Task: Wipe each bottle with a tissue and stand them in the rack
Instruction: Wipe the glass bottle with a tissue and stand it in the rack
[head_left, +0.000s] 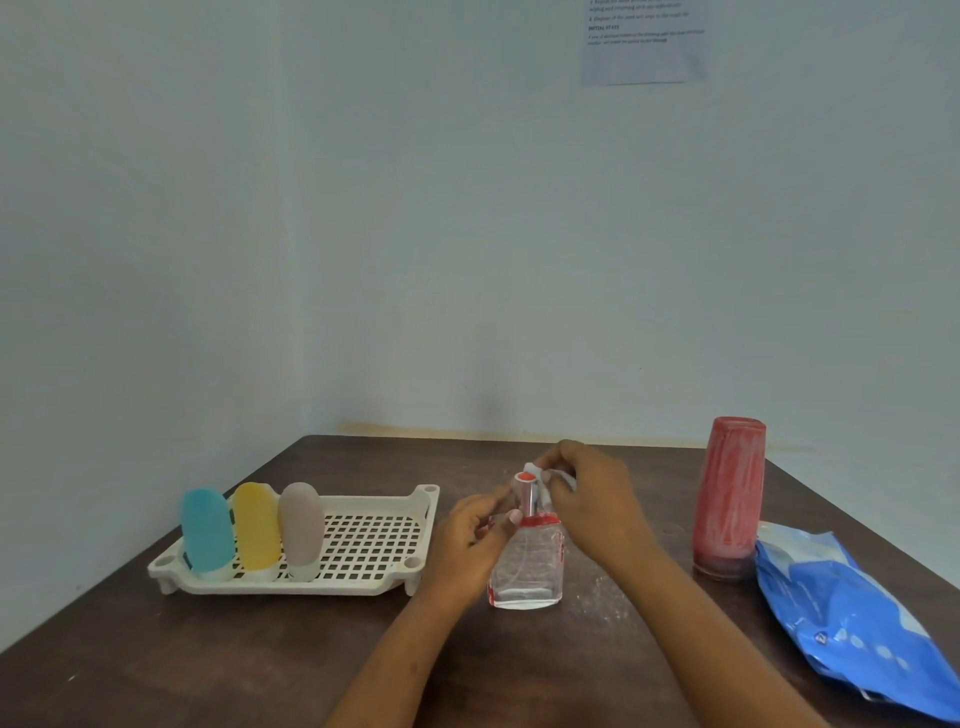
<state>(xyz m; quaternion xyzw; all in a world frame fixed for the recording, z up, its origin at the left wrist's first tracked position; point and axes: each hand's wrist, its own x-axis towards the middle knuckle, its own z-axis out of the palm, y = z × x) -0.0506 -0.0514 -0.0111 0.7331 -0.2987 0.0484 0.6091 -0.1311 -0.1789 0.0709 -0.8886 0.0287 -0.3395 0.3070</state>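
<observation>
Table (156, 649), off edges: left grip (470, 545) around clear bottle (527, 571), right grip (592, 499) around tissue (565, 479).

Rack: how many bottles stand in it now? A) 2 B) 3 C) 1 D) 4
B: blue bottle, yellow bottle and grey bottle stand in the rack; the clear bottle is on the table, gripped by the left hand, right hand pressing a tissue to its top.
</observation>
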